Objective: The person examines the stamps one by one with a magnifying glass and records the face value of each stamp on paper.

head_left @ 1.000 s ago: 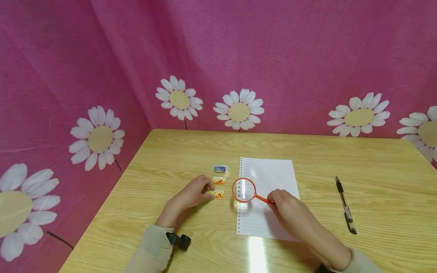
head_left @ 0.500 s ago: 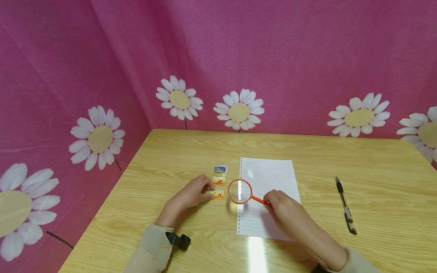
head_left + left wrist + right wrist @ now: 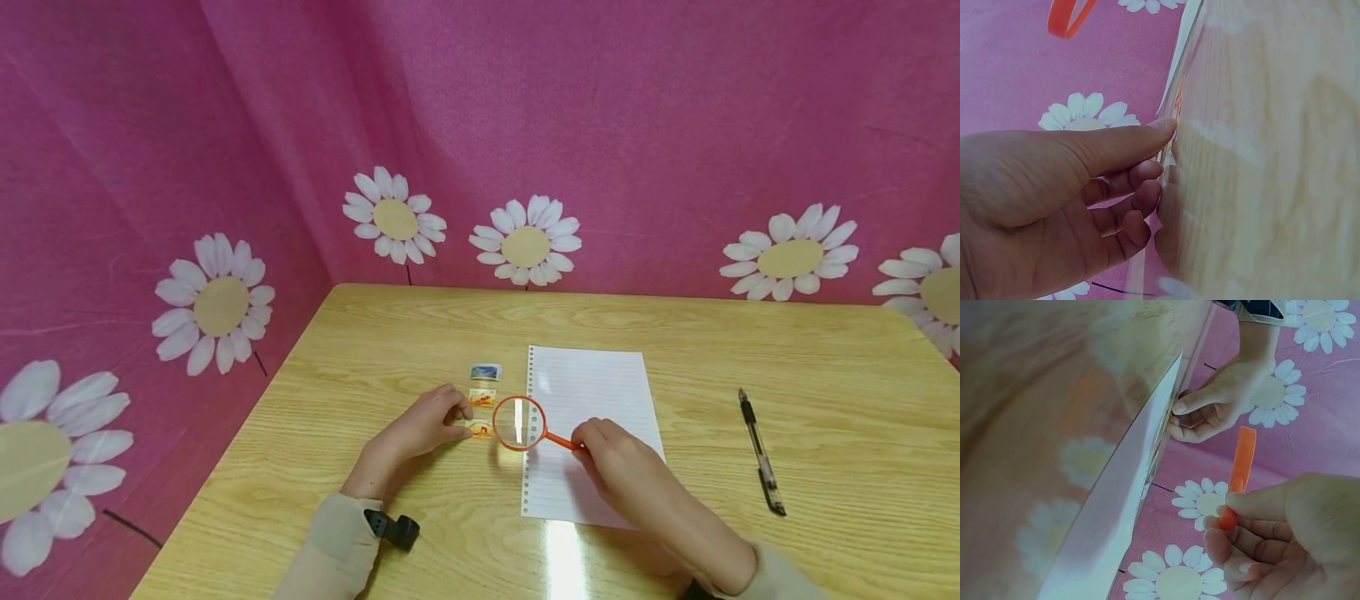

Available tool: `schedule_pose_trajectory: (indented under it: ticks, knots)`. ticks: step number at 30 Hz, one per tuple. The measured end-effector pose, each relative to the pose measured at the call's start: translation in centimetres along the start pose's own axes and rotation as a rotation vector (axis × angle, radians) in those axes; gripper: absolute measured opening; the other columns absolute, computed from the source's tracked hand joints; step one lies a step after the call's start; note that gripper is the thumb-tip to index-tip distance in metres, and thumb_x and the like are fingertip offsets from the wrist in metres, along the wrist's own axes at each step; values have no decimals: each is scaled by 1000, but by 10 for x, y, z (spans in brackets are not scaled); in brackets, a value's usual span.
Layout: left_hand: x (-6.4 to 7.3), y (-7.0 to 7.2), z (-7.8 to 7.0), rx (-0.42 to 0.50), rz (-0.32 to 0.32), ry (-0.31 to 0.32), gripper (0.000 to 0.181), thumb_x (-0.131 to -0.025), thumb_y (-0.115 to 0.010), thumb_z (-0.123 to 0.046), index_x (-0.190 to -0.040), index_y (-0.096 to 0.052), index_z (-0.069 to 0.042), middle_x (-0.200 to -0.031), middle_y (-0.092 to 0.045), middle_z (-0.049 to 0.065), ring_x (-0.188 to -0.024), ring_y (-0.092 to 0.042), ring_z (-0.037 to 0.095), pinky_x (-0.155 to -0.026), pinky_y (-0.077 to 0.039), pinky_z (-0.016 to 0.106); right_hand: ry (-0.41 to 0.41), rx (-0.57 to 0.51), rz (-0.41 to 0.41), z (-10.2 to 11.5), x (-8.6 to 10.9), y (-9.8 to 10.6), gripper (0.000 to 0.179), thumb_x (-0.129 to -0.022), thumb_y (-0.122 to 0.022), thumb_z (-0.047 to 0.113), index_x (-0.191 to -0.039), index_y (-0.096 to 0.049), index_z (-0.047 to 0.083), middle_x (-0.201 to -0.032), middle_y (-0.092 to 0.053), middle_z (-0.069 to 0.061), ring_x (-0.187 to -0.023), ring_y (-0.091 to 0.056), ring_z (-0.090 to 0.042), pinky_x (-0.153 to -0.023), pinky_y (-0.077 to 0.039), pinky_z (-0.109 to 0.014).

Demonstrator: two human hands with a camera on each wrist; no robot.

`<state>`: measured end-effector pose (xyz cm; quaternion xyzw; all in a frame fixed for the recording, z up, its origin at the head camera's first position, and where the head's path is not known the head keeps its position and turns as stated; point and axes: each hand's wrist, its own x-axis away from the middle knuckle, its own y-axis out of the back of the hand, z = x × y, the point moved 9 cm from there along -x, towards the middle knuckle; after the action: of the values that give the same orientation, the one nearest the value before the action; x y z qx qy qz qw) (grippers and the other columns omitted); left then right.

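Observation:
My right hand [image 3: 626, 467] pinches the handle of an orange-rimmed magnifying glass [image 3: 551, 437], which hangs over the left edge of a lined sheet of paper [image 3: 600, 383]. In the right wrist view its orange rim [image 3: 1243, 459] shows edge-on, raised off the table. Three small stamp-like picture cards lie in a column left of the paper: a blue one [image 3: 486, 372] at the top, a yellow-orange one [image 3: 482, 398] below it, and another yellow-orange card [image 3: 481, 429] at the bottom. My left hand [image 3: 420, 425] rests at that bottom card, thumb tip on its left edge, fingers loosely bent.
A black pen [image 3: 761, 454] lies on the wooden table [image 3: 390, 333] to the right of the paper. Pink cloth [image 3: 600, 100] with daisies hangs behind and along the left side. A bright reflection shows on the tabletop below the paper.
My right hand has moved slightly left with the magnifying glass, bringing its lens from over the paper's punched edge to beside the lower cards. My left hand has stayed put.

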<state>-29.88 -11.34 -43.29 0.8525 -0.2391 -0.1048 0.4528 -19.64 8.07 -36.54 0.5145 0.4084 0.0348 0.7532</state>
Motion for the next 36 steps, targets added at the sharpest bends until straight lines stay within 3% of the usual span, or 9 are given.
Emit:
schedule_pose_trajectory:
  ticks: [10,36]
  knots:
    - [-1,-1,2,-2,3,-2,16,-87,-73,-11,-97,-62,-6,-88,-50,4,-80,-44,12,-71,-38,22,-26,-16,36,5,-4,-3,23,-76,-78,-1,-85,-60,9,-77,-58,5,-70,-55,-8,-59,-48,-20]
    - [0,0,0,-17,0,-32,15,-87,-73,-10,-97,-62,-4,-88,-51,4,-79,-45,12,-70,-38,21,-5,-2,48,17,-9,-11,23,-77,-78,1,-86,-59,9,-76,-56,5,-70,-53,-8,-59,-48,-20]
